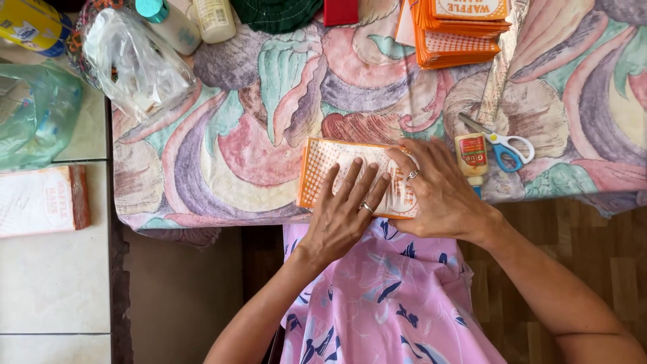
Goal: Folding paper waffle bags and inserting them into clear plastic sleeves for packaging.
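From the head camera I look straight down on a table under a patterned cloth point(269, 87) of pink, green and purple swirls. My left hand point(344, 216) lies flat, fingers spread and straight, pressing on an orange-and-white dotted paper bag point(330, 168) that rests at the near edge of the table; the hand grips nothing, it only bears down on the paper, and a ring shows on one finger. My right hand point(438, 195) lies palm down on the right part of the same bag, fingers loosely together and open, also only pressing. The two hands sit just beside each other, nearly touching. Right of the right hand stands a small glue bottle point(472, 156) with a red label, and touching it lie scissors point(502, 145) with blue-and-white handles. At the far edge a stack of orange bags point(458, 37) lies well apart from my hands. At far left I see a clear plastic bag point(135, 64), two pale bottles point(195, 20) and a green plastic bag point(34, 114). Below the table edge a pink flowered garment point(384, 296) covers my lap.
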